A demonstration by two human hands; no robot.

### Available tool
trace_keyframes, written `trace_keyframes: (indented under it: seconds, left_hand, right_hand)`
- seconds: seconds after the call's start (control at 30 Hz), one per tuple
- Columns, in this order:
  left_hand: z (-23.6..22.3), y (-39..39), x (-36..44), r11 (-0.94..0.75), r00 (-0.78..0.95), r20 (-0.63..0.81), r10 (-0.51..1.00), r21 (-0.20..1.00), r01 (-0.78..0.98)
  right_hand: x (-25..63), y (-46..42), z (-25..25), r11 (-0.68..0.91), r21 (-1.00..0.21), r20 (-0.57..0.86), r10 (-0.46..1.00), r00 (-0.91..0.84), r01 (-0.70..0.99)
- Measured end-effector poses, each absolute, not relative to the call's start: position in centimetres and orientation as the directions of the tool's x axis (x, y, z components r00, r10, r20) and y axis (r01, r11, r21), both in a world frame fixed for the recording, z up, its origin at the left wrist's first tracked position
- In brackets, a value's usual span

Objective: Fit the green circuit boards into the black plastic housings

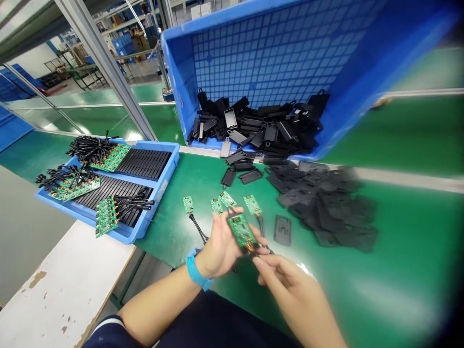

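Hands work close together low over the bench. The left hand (222, 247), a blue wristband (196, 270) at its wrist, is curled around a green circuit board (242, 231) and holds it tilted up, with a small dark display at the board's far end. The right hand (294, 296) sits just below, its thumb and fingers pinched narrowly at the board's lower edge among short wires; blur hides whether they grip the board or the wires. Under them spreads a green work mat (395, 275). Four loose boards (227, 198) lie in a row just beyond the hands, some trailing black wires. To the right, a black plastic case (282, 230) lies apart from a spread of similar flat cases (326, 208). On the left, a shallow blue tray (170, 154) holds ribbed black strips (143, 164) and bundled boards with black leads (107, 216), and a scuffed white board (61, 290) runs beside the bench. Farther ahead, a tilted blue plastic crate (362, 63) holds a heap of black cases (253, 125). Beyond it, an aluminium frame post (105, 63) stands before shelves stacked with blue bins (123, 43).
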State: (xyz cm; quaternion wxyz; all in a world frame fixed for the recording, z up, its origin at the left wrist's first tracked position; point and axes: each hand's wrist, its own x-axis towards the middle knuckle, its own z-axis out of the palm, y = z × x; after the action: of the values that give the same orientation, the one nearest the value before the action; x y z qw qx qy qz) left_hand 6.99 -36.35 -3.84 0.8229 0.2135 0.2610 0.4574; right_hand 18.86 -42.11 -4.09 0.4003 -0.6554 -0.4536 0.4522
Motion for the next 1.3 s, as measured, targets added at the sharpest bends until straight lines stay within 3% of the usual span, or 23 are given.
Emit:
trace_keyframes:
  seconds: [0.33, 0.53, 0.7, 0.97, 1.13, 1.3]
  left_hand:
    - [-4.7, -36.5, 7.0, 0.425, 0.382, -0.249, 0.89, 0.758, -0.495]
    - [-5.0, -36.2, 7.4, 0.415, 0.294, -0.3, 0.908, 0.741, -0.527]
    - [-4.8, -36.2, 7.7, 0.416, 0.242, -0.339, 0.909, 0.723, -0.551]
    - [-4.7, -36.6, 8.7, 0.367, 0.198, -0.312, 0.929, 0.722, -0.586]
    - [-5.1, -37.4, 9.2, 0.257, 0.077, -0.258, 0.963, 0.796, -0.548]
    - [-5.0, -38.2, 8.8, 0.236, 0.102, -0.213, 0.972, 0.89, -0.39]
  right_hand:
    - [18.8, -41.8, -4.8, -0.327, -0.93, -0.31, 0.943, 0.123, 0.169]
    - [18.3, -41.3, -5.3, -0.393, -0.913, -0.388, 0.919, 0.069, 0.105]
    - [18.2, -41.1, -5.3, -0.413, -0.909, -0.416, 0.909, 0.04, -0.058]
    - [17.4, -41.1, -6.1, -0.338, -0.941, -0.335, 0.918, 0.214, -0.026]
    - [16.6, -41.4, -6.1, -0.322, -0.941, -0.339, 0.896, 0.287, -0.104]
    - [17.3, -40.8, -6.2, -0.375, -0.913, -0.394, 0.914, 0.102, -0.163]
